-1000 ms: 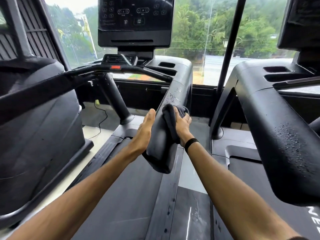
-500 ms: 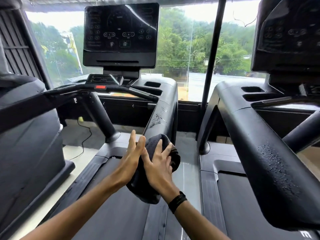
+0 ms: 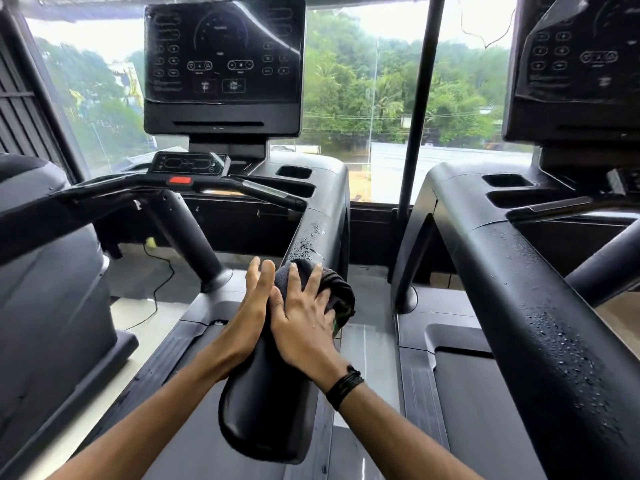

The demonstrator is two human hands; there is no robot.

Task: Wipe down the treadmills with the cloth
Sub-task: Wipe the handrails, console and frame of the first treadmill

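My right hand (image 3: 304,327) lies flat on the dark cloth (image 3: 332,289), fingers spread and straight, pressing it onto the top of the treadmill's right handrail (image 3: 270,393); it presses rather than grips. My left hand (image 3: 249,313) rests against the rail's inner side just beside the right, fingers straight and together, holding nothing. The thumbs nearly touch.

A second ago the cloth was bunched lower on the rail with my right fingers curled over it and the left palm steadying the rail's end. Since then both hands have travelled up the rail toward the console (image 3: 223,64), and the right has flattened out. The stretch of rail below my hands now looks dry and even, so I judge that part wiped.

Directly above the cloth on the same rail sits a patch of water droplets (image 3: 311,242), almost touching the cloth's leading edge. I take that as the next ground to cover: push on up the rail toward the cup holders (image 3: 294,172).

To the right of this rail, across the gap, the neighbouring treadmill's rail (image 3: 540,323) is beaded with droplets along much of its length and looks untouched. So the job is partway at best.
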